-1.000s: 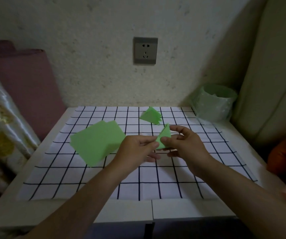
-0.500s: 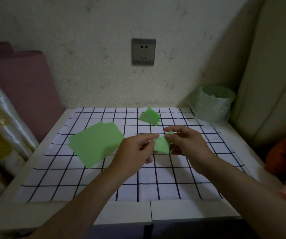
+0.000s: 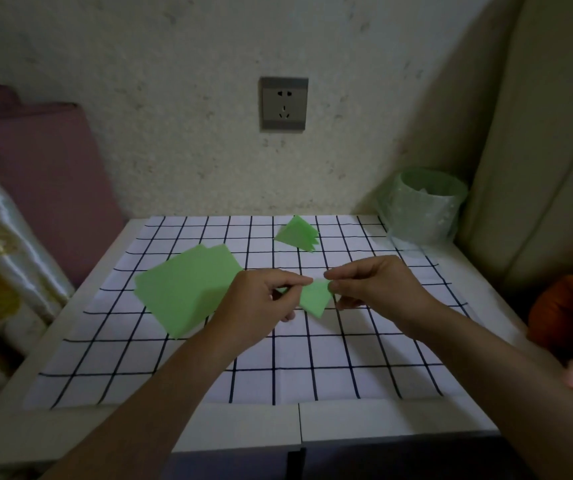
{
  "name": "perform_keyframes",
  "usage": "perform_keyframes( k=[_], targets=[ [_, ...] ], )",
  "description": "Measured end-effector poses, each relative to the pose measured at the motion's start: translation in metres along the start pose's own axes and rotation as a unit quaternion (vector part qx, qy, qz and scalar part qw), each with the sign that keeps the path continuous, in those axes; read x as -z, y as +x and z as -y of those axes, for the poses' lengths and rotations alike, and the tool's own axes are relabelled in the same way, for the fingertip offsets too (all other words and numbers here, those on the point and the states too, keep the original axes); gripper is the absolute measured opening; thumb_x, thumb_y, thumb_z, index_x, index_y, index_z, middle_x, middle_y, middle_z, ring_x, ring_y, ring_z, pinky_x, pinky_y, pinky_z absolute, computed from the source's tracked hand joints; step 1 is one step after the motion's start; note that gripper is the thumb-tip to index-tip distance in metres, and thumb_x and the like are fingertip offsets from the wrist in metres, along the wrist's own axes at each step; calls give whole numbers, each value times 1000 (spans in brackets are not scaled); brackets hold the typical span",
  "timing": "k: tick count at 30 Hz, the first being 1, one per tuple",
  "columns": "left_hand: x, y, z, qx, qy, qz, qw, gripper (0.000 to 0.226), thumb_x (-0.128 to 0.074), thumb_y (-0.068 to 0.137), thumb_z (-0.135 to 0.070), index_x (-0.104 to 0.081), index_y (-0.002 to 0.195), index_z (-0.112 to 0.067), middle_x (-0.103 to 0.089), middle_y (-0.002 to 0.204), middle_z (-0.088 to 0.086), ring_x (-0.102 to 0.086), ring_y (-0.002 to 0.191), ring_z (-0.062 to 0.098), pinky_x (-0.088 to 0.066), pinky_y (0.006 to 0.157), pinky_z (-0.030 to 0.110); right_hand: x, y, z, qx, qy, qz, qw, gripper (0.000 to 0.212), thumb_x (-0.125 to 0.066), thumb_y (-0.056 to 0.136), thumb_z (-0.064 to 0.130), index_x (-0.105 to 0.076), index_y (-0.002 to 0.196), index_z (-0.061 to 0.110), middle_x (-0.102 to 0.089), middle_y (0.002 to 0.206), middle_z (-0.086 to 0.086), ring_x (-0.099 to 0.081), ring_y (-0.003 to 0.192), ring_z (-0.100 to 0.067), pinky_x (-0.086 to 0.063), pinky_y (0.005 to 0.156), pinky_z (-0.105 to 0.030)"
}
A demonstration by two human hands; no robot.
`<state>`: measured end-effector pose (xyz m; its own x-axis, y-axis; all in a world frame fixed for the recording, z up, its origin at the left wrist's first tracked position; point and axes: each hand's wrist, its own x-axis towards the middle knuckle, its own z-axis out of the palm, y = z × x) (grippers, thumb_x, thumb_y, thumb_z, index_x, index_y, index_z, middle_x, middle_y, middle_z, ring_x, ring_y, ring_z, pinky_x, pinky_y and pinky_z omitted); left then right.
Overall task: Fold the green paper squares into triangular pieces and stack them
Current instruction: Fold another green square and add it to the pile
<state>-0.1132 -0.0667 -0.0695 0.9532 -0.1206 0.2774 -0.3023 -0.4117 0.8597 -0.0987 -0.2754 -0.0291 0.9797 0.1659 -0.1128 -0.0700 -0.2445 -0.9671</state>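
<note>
Above the checked desk (image 3: 312, 375), both hands, left hand (image 3: 254, 306) and right hand (image 3: 378, 289), pinch the folded green piece (image 3: 314, 297) mid-crease; next, I'd say, onto the triangle stack (image 3: 297, 234).

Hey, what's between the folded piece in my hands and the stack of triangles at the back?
Nothing but bare checked cloth, as the head view shows; the folded piece and the stack of triangles are apart.
</note>
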Motion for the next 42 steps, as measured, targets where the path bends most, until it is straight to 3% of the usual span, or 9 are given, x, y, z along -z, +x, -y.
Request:
perform_keyframes(
  k=[4, 8, 17, 20, 23, 30, 34, 38, 42],
  targets=[
    [-1, 0, 6, -42, 46, 25, 998, 22, -67, 90, -11, -77, 102, -28, -75, 81, -5, -69, 60, 8, -59, 60, 41, 2, 1, -2, -39, -66, 46, 996, 16, -76, 82, 3, -78, 95, 12, -76, 83, -13, -69, 63, -17, -57, 62, -23],
    [-5, 1, 11, -38, 50, 24, 998, 23, -68, 89, -9, -79, 98, -27, -76, 81, -7, -68, 57, 9, -58, 59, 40, 3, 4, -6, -71, -74, 61, 993, 10, -79, 80, 6, -80, 89, 10, -74, 89, -23, -65, 61, -17, -56, 62, -27],
    [-12, -4, 16, 39, -12, 61, 997, 16, -73, 87, -15, -78, 99, -24, -73, 67, -9, -68, 59, 10, -58, 60, 29, 8, 11, -12, -101, -118, 54, 986, 8, -83, 78, 17, -81, 85, 17, -76, 76, 1, -58, 52, -6, -42, 49, -20],
    [-16, -3, 23, 30, 65, 71, 995, 15, -75, 85, -23, -79, 99, -29, -75, 83, -18, -67, 73, -1, -58, 73, 27, 2, 14, -19, -96, -167, 39, 980, 6, -83, 77, 14, -80, 83, 14, -74, 73, -3, -56, 52, -8, -46, 48, -18],
    [-22, -5, 24, 20, 156, 74, 985, 15, -72, 85, -34, -78, 98, -34, -71, 84, -23, -62, 79, -6, -51, 72, 18, -4, 20, -26, -70, -259, 29, 963, 5, -84, 75, 19, -80, 78, 21, -70, 63, 5, -56, 54, -5, -48, 55, -19],
    [-30, -3, 28, -42, 197, 57, 978, 6, -74, 82, -29, -78, 85, -32, -58, 82, -14, -56, 83, 3, -52, 73, 33, -11, 26, -36, -46, -362, 8, 931, 13, -81, 76, 29, -74, 66, 33, -71, 70, 11, -65, 72, -4, -59, 72, -29],
    [-34, -4, 30, -117, 227, 53, 965, 11, -70, 87, -24, -76, 97, -26, -58, 89, -10, -54, 91, 9, -52, 78, 35, -12, 26, -39, -28, -401, 0, 916, 15, -77, 77, 32, -70, 65, 37, -68, 73, 16, -63, 75, -1, -54, 65, -24],
    [-36, -15, 27, -249, 284, 94, 921, 13, -58, 92, -17, -71, 97, -17, -63, 88, -3, -53, 86, 14, -50, 71, 32, -14, 24, -39, -24, -414, 4, 910, 16, -76, 77, 30, -68, 64, 37, -67, 71, 18, -63, 76, -2, -50, 62, -22],
    [-32, -34, 25, -227, 289, 113, 923, 24, -50, 93, -29, -70, 98, -18, -66, 93, -5, -53, 91, 8, -51, 79, 28, -15, 23, -41, -12, -430, 5, 903, 4, -74, 80, 30, -73, 79, 34, -62, 73, 19, -64, 84, -6, -46, 63, -23]
  ],
)
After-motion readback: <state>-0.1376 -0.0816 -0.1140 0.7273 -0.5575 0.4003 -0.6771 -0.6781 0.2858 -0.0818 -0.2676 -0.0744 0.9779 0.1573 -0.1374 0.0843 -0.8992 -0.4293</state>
